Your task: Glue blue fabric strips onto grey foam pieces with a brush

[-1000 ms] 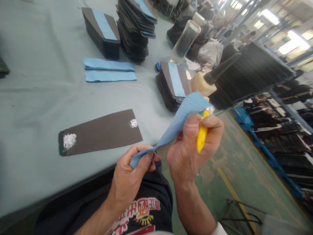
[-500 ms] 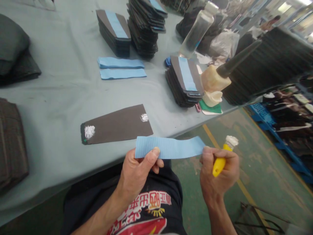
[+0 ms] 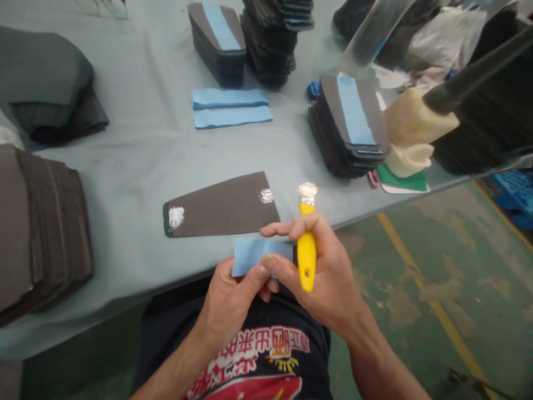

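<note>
My left hand [image 3: 231, 300] pinches a light blue strip [image 3: 249, 255] between thumb and fingers, just off the table's front edge. My right hand [image 3: 333, 272] has a yellow-handled brush [image 3: 307, 247] tucked in its fingers, with the white-coated bristles pointing up. The right thumb lies on the strip beside the left thumb, and that hand hides the strip's right end. On the table right behind the hands lies a dark tapered piece [image 3: 220, 206] with a white smear near each end. The right index finger reaches close to its lower right corner.
Blue strips [image 3: 231, 118] lie farther back. Stacks of dark pieces with blue bands stand behind [image 3: 219, 55] and at right [image 3: 347, 133]. Beside the right stack are a cream container [image 3: 418, 119] and a clear bottle [image 3: 372, 39]. Dark folded fabric [image 3: 50, 233] is piled at left.
My right hand has moved left, from the strip's far end to beside my left thumb, carrying the brush. Less of the strip shows now. The camera view has shifted a little.
</note>
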Action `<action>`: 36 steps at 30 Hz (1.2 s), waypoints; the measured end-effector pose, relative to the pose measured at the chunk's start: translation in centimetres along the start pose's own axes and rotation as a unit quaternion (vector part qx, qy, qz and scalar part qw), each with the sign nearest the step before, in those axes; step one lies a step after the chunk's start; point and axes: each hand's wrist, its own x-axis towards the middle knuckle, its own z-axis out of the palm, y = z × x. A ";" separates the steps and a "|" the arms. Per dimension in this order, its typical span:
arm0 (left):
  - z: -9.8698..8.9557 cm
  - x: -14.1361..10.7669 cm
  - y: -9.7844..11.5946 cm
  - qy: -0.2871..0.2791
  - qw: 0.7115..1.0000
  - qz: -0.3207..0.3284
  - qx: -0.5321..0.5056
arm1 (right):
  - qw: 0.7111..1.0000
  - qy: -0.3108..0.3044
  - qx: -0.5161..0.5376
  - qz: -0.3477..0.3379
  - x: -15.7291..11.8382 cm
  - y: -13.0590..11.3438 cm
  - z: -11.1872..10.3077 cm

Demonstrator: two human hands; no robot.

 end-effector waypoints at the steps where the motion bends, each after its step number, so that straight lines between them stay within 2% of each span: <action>1: -0.1 0.0 0.0 0.009 1.000 0.000 -0.002 | 0.999 -0.032 0.024 0.022 0.6 0.0 0.7; 3: -0.3 0.1 0.2 0.033 0.999 -0.001 -0.006 | 0.992 -0.089 0.064 0.059 1.7 0.3 1.7; 5: -0.6 0.2 0.3 0.058 0.998 -0.004 -0.008 | 0.986 -0.135 0.069 0.069 2.7 0.6 2.4; 9: -1.2 0.7 0.8 0.089 0.996 -0.010 -0.024 | 0.980 -0.192 0.042 0.021 4.5 1.0 3.3; 14: -2.0 0.4 2.3 0.093 0.995 -0.014 -0.044 | 0.977 -0.194 0.004 -0.090 6.5 1.1 5.3; 16: -2.6 -0.4 2.6 0.102 0.995 -0.005 0.002 | 0.974 -0.195 -0.010 -0.112 7.5 1.1 6.3; 17: -3.0 -0.9 2.5 0.118 0.991 0.022 0.055 | 0.974 -0.196 -0.014 -0.114 8.0 1.1 6.8; 18: -3.4 -1.4 2.4 0.143 0.979 0.068 0.130 | 0.973 -0.199 -0.017 -0.113 8.5 1.2 7.3; 19: -4.0 -1.8 2.1 0.170 0.952 0.129 0.220 | 0.973 -0.204 -0.019 -0.110 9.0 1.3 7.7; 21: -5.2 -2.6 1.6 0.210 0.861 0.244 0.394 | 0.971 -0.212 -0.026 -0.108 9.9 1.5 8.5; 22: -5.8 -2.8 1.4 0.219 0.816 0.276 0.459 | 0.970 -0.217 -0.032 -0.106 10.4 1.7 8.8; 23: -6.4 -3.0 1.3 0.222 0.782 0.290 0.505 | 0.969 -0.223 -0.038 -0.103 10.8 1.9 9.1; 24: -6.9 -3.1 1.2 0.219 0.763 0.290 0.535 | 0.968 -0.228 -0.041 -0.100 11.1 2.1 9.3; 27: -7.9 -3.2 1.2 0.220 0.747 0.277 0.563 | 0.964 -0.247 -0.042 -0.093 11.7 2.7 10.0; 36: -8.6 -3.6 1.5 0.213 0.747 0.273 0.568 | 0.960 -0.266 -0.060 -0.068 12.2 3.6 11.1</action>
